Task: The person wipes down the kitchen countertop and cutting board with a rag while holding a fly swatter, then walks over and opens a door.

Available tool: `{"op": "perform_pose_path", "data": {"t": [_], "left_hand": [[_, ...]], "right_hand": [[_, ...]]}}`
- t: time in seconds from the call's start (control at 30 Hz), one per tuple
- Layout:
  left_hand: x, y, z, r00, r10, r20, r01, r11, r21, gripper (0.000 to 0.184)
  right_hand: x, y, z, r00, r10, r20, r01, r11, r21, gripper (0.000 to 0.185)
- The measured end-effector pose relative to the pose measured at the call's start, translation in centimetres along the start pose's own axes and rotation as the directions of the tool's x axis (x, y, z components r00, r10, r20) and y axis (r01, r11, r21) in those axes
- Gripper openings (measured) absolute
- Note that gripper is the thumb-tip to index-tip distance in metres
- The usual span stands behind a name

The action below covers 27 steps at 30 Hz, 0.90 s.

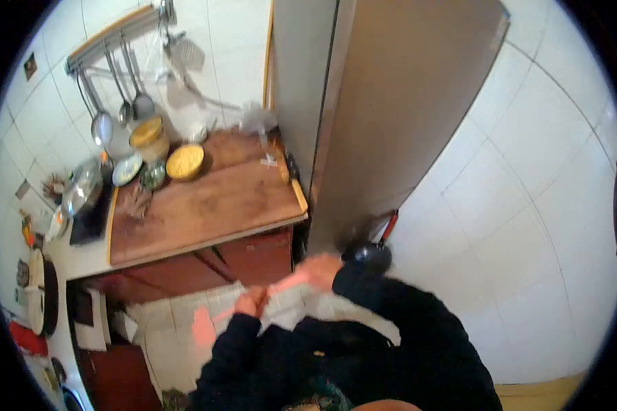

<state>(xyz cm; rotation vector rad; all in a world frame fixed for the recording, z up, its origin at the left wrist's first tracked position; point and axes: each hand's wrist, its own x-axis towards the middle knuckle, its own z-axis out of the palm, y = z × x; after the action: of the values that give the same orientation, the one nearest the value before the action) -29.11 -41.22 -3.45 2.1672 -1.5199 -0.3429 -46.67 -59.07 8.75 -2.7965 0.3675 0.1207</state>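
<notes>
A long, narrow pink thing (288, 282) runs slantwise between my two hands, low in front of my dark-clothed body. My left hand (251, 301) is closed around its middle stretch. Farther up to the right, my right hand (321, 270) is closed at its other end and blurred. Past my left hand the pink thing goes on down-left to a wider, flat-looking end over the tiled floor. Blur hides whether it is stiff or soft.
Ahead stands a counter with a wooden board (219, 205), bearing a yellow bowl (185, 162) and several other dishes. Utensils (142, 106) hang above. A tall metallic refrigerator (397, 103) rises to the right; a dark pan (369, 256) with a red handle is at its base.
</notes>
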Motion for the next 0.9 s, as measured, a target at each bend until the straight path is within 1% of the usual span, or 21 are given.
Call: {"op": "perform_pose_path", "data": {"t": [0.03,0.07,0.1,0.17,0.23,0.27,0.33,0.37,0.4,0.43,0.47,0.5,0.57,0.63,0.77,0.8,0.9], "left_hand": [[0.6,0.7,-1.7,0.999,-0.022,-0.030,0.018,0.992,-0.123,0.017],[0.9,0.4,-2.3,0.994,-0.009,-0.107,-0.014,0.977,-0.213,0.026],[1.5,-0.2,-2.5,0.994,-0.067,-0.087,0.046,0.975,-0.219,0.030],[2.5,0.3,-4.1,0.983,-0.060,-0.171,0.028,0.983,-0.180,0.029],[3.9,0.1,-4.6,0.976,-0.029,-0.218,-0.010,0.984,-0.177,0.029],[4.3,-0.2,-4.9,0.971,-0.023,-0.239,-0.019,0.985,-0.173,0.029],[5.9,-0.1,-6.0,0.978,-0.047,-0.204,-0.001,0.973,-0.229,0.024],[6.7,-1.0,-5.4,0.967,-0.043,-0.252,-0.013,0.976,-0.218,0.023],[7.8,-1.7,-5.4,0.973,-0.053,-0.225,-0.011,0.962,-0.272,0.025],[8.7,-1.7,-5.7,0.978,-0.127,-0.163,0.060,0.929,-0.366,0.026],[9.7,-2.2,-5.8,0.972,-0.075,-0.222,0.021,0.971,-0.236,0.026],[10.7,-1.9,-6.5,0.959,-0.004,-0.282,-0.055,0.978,-0.203,0.027],[12.7,-2.5,-7.2,0.953,-0.055,-0.298,0.002,0.985,-0.174,0.028],[14.6,-4.4,-7.5,0.964,-0.119,-0.237,0.090,0.987,-0.131,0.027],[19.2,-9.2,-8.4,0.967,-0.244,-0.077,0.243,0.970,-0.024,0.020],[20.4,-11.1,-8.0,0.982,-0.168,-0.091,0.173,0.984,0.044,0.018],[24.4,-12.7,-8.8,0.980,-0.157,-0.126,0.157,0.988,-0.006,0.018]], "right_hand": [[-0.1,0.8,-2.2,0.998,0.047,-0.044,-0.047,0.999,0.001,0.020],[-0.6,3.0,-2.1,0.955,-0.046,-0.292,0.082,0.990,0.112,0.024],[-0.8,4.3,-3.3,0.936,-0.057,-0.348,0.093,0.992,0.086,0.025],[-1.2,5.7,-6.4,0.887,-0.072,-0.457,0.101,0.994,0.038,0.029],[-1.5,6.3,-9.7,0.713,-0.227,-0.664,0.114,0.971,-0.210,0.028],[-1.6,6.6,-11.9,0.675,-0.219,-0.705,0.083,0.971,-0.223,0.029],[-1.6,7.2,-15.1,0.583,-0.202,-0.787,0.005,0.969,-0.245,0.032],[-1.5,7.5,-16.0,0.530,-0.193,-0.826,-0.050,0.965,-0.258,0.033],[-1.5,7.2,-16.8,0.522,-0.144,-0.840,-0.070,0.975,-0.211,0.033],[-1.4,7.1,-17.4,0.521,-0.093,-0.849,-0.092,0.982,-0.164,0.033],[-1.3,7.2,-17.0,0.557,-0.090,-0.826,-0.069,0.986,-0.154,0.032],[-1.0,7.1,-16.7,0.590,-0.087,-0.803,-0.049,0.989,-0.143,0.031],[0.4,7.5,-15.9,0.642,-0.069,-0.764,-0.048,0.990,-0.129,0.031],[1.7,8.1,-14.4,0.689,-0.039,-0.724,-0.083,0.988,-0.133,0.031],[4.5,8.8,-13.3,0.677,0.040,-0.735,-0.106,0.993,-0.043,0.031],[4.9,8.7,-12.9,0.675,0.069,-0.734,-0.121,0.992,-0.018,0.031],[6.3,8.6,-12.1,0.680,0.132,-0.721,-0.162,0.986,0.029,0.031]]}}
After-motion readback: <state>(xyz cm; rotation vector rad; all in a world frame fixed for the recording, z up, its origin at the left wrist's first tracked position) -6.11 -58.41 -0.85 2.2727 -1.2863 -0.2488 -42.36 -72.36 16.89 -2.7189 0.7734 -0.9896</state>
